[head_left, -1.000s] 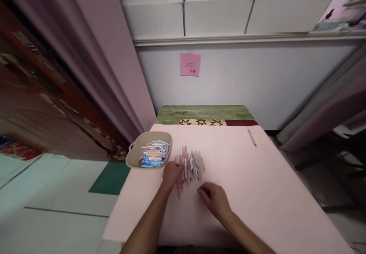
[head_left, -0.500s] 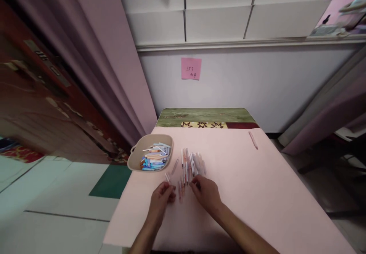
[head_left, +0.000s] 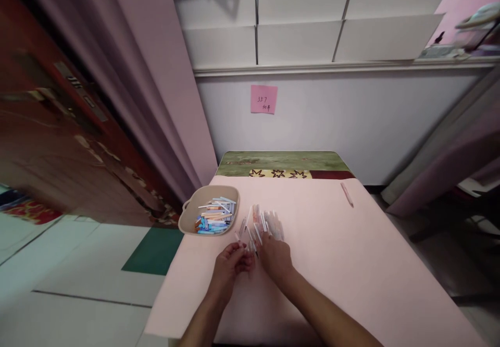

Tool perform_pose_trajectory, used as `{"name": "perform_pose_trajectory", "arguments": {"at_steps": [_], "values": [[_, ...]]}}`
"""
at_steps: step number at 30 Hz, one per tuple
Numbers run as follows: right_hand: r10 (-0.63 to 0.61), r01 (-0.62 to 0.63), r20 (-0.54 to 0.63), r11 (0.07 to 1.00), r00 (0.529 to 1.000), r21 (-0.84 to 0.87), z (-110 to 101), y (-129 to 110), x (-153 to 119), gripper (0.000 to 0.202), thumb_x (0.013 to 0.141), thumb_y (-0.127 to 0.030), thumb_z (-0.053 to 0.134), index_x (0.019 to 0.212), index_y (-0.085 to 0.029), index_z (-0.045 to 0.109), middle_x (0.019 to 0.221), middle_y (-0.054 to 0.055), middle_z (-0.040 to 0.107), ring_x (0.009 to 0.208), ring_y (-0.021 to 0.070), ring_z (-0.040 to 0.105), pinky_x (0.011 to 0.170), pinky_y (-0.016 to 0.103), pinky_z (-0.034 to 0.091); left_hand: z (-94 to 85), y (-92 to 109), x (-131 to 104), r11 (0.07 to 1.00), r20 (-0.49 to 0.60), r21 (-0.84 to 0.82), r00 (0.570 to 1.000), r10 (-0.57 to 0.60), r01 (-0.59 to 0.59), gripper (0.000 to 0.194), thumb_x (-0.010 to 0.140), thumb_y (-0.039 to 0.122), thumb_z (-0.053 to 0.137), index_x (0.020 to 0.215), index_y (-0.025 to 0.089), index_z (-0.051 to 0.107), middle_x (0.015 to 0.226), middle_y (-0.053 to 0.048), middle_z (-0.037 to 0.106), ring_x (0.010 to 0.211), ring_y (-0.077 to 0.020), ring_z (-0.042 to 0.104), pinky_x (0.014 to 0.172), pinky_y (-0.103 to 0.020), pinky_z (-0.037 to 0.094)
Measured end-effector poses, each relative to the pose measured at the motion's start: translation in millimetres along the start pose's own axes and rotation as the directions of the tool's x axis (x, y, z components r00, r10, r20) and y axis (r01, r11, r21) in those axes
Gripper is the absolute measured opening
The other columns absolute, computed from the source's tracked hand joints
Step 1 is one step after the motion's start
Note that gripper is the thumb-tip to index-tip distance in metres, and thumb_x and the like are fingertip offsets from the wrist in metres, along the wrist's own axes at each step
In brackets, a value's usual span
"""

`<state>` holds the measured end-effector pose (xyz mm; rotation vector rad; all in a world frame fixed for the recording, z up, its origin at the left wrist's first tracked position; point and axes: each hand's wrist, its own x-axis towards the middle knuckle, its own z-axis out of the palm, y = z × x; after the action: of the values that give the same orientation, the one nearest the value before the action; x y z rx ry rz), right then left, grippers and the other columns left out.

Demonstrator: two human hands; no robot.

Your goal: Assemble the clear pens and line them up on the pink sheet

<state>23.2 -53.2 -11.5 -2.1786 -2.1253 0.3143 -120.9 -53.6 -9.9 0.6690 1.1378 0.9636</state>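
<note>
My left hand is closed in a pinch on a slim, clear pen barrel, whose end sticks up past the fingertips. Close to its right, my right hand reaches into a loose bunch of pen parts, fingers pressed together. What those fingers grip is hidden from me. Thin white pen refills with dark tips lie in this bunch, some slanted. Clear and pinkish pen barrels lie along its right side. Another thin barrel rests to the left, near the bin.
A beige bin with a handle stands at the table's left edge, holding blue, white and orange sticks or pens. One pinkish pen lies far right on the pink tabletop. A pink note is on the wall behind.
My left hand has moved right and slightly up with the clear barrel. My right hand has shifted up into the refills, and some of these now lie more slanted. The camera view has shifted slightly.
</note>
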Motion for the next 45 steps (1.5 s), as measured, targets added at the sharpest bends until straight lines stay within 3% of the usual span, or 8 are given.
{"name": "perform_pose_trajectory", "arguments": {"at_steps": [8,14,19,22,27,35,41,45], "values": [[-0.048,0.050,0.031,0.998,0.998,-0.040,5,-1,-5,0.030,0.091,-0.007,0.041,0.110,-0.013,0.062,0.093,0.016,0.069,0.080,0.0234,0.069,0.062,0.029,0.050,-16.0,-9,3,0.997,-0.098,0.081,0.995,0.021,-0.013,0.032,0.056,0.030,0.082,0.073,0.016,0.060,0.066,-0.001,0.067,0.056,-0.0129,0.062,0.056,-0.025,0.051],[0.025,-0.026,0.010,0.992,1.000,0.123,-12,24,-14,0.020,0.090,-0.028,0.049,0.089,-0.018,0.067,0.088,0.010,0.071,0.078,0.0217,0.068,0.064,0.027,0.045,-22.7,-13,10,0.996,-0.144,0.089,0.989,0.021,-0.008,0.032,0.057,0.032,0.080,0.075,0.015,0.059,0.071,-0.004,0.069,0.059,-0.0129,0.062,0.058,-0.025,0.052],[0.194,-0.177,-0.081,0.967,0.978,0.183,-25,55,8,0.021,0.090,-0.031,0.048,0.088,-0.021,0.066,0.088,0.006,0.071,0.079,0.0188,0.066,0.063,0.025,0.039,-19.6,-12,11,0.993,-0.117,0.118,0.993,0.035,-0.021,0.033,0.059,0.034,0.078,0.078,0.015,0.059,0.071,-0.004,0.068,0.058,-0.0132,0.062,0.056,-0.026,0.051],[0.204,-0.179,-0.098,0.959,0.974,0.218,-25,58,21,0.019,0.089,-0.030,0.049,0.089,-0.022,0.066,0.087,0.004,0.071,0.080,0.0173,0.065,0.063,0.024,0.037,-22.9,-13,11,0.994,-0.151,0.110,0.988,0.034,-0.017,0.036,0.059,0.034,0.078,0.085,0.014,0.061,0.071,-0.004,0.068,0.057,-0.0133,0.061,0.055,-0.026,0.051],[-0.052,0.067,-0.089,0.983,0.995,0.171,-12,27,34,0.019,0.091,-0.027,0.047,0.094,-0.022,0.065,0.094,0.004,0.069,0.084,0.0160,0.064,0.067,0.024,0.040,-27.8,-17,9,0.995,-0.163,0.101,0.986,0.035,-0.018,0.040,0.058,0.033,0.079,0.089,0.015,0.063,0.067,-0.001,0.066,0.057,-0.0134,0.061,0.055,-0.026,0.050],[-0.354,0.352,0.017,0.933,0.935,0.077,9,-26,62,0.021,0.087,-0.017,0.051,0.098,-0.022,0.068,0.098,0.006,0.065,0.078,0.0170,0.065,0.064,0.025,0.044,-37.9,-28,3,0.962,0.046,0.162,0.976,0.215,-0.220,0.029,0.063,0.035,0.078,0.073,0.018,0.057,0.064,0.003,0.058,0.054,-0.0117,0.054,0.054,-0.024,0.045],[-0.535,0.535,0.064,0.845,0.842,0.023,8,-20,66,0.017,0.088,-0.019,0.052,0.094,-0.018,0.068,0.100,0.008,0.063,0.088,0.0191,0.063,0.073,0.028,0.046,-43.8,-32,-2,0.930,0.085,0.238,0.960,0.267,-0.280,0.026,0.069,0.038,0.073,0.077,0.019,0.058,0.068,0.001,0.060,0.060,-0.0136,0.056,0.057,-0.025,0.046],[-0.578,0.577,0.060,0.816,0.814,0.027,5,-3,53,0.016,0.087,-0.021,0.055,0.092,-0.021,0.070,0.097,0.006,0.065,0.090,0.0185,0.062,0.077,0.028,0.044,-40.0,-30,-6,0.930,0.064,0.252,0.963,0.260,-0.268,0.025,0.069,0.037,0.073,0.077,0.019,0.058,0.068,0.001,0.060,0.061,-0.0142,0.056,0.059,-0.024,0.046]]}}
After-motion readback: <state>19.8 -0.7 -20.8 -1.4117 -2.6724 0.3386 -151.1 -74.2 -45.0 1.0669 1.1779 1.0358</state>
